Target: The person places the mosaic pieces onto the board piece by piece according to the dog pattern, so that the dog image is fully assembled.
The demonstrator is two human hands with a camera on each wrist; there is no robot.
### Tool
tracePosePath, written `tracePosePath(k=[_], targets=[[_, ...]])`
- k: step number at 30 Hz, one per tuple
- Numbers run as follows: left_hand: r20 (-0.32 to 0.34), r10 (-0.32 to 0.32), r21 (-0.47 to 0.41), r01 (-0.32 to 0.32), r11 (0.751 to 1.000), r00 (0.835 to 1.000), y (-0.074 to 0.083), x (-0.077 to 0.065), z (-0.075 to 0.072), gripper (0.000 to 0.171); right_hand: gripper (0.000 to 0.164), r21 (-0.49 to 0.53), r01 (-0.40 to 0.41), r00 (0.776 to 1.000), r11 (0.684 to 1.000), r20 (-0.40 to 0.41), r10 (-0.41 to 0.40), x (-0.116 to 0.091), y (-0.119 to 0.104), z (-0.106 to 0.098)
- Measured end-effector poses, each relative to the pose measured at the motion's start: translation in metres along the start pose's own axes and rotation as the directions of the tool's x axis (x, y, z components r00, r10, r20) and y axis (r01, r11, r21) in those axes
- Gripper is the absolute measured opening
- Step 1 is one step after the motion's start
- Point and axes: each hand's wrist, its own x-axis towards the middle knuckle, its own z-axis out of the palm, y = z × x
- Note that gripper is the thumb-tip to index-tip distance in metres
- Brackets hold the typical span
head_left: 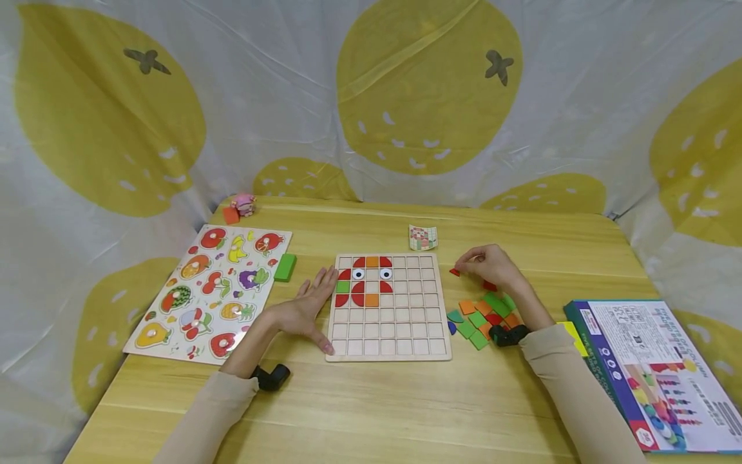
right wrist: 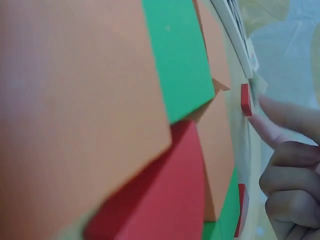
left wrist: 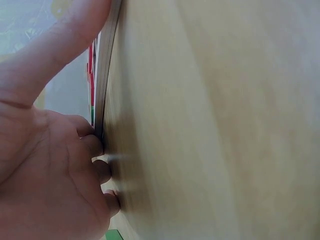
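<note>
A wooden grid board (head_left: pixel 404 330) lies on the table with red rounded pieces, orange and green squares and two eye pieces in its upper left part. My left hand (head_left: pixel 304 309) rests spread along the board's left edge, thumb at the lower corner; the left wrist view shows the palm (left wrist: pixel 55 175) beside that edge. Right of the board, my right hand (head_left: pixel 489 265) pinches a small red piece (head_left: pixel 455 272) between thumb and forefinger, the other fingers curled. In the right wrist view that red piece (right wrist: pixel 245 100) is at the fingertips. Another red piece (head_left: pixel 489 285) lies under the hand.
Loose coloured pieces (head_left: pixel 478 319) lie right of the board. A small pattern card (head_left: pixel 423 238) sits behind it. To the left are a fruit puzzle board (head_left: pixel 197 309), a green block (head_left: pixel 285 267), an orange block (head_left: pixel 230 214) and a pink figurine (head_left: pixel 243 204). A box (head_left: pixel 655 374) lies at right.
</note>
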Motion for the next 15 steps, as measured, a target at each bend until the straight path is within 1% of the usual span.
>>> tracePosePath(k=[5, 10, 13, 15], targets=[[-0.001, 0.001, -0.004, -0.001, 1.0, 1.0, 0.001, 0.0, -0.001, 0.149, 0.029, 0.009, -0.004, 1.0, 1.0, -0.002, 0.004, 0.001, -0.002, 0.003], [-0.001, 0.006, -0.004, -0.006, 1.0, 1.0, 0.0, 0.0, -0.001, 0.149, 0.025, -0.045, 0.033, 0.999, 0.998, 0.0, -0.033, 0.002, -0.006, 0.005], [0.0, 0.01, 0.007, -0.01, 1.0, 1.0, -0.001, -0.001, 0.0, 0.149, 0.022, -0.065, 0.064, 0.998, 0.996, 0.011, -0.064, 0.0, -0.014, 0.007], [0.0, 0.01, 0.016, -0.01, 1.0, 1.0, -0.002, 0.0, 0.001, 0.149, 0.021, -0.072, 0.086, 0.996, 0.994, 0.02, -0.085, 0.0, -0.024, 0.013]])
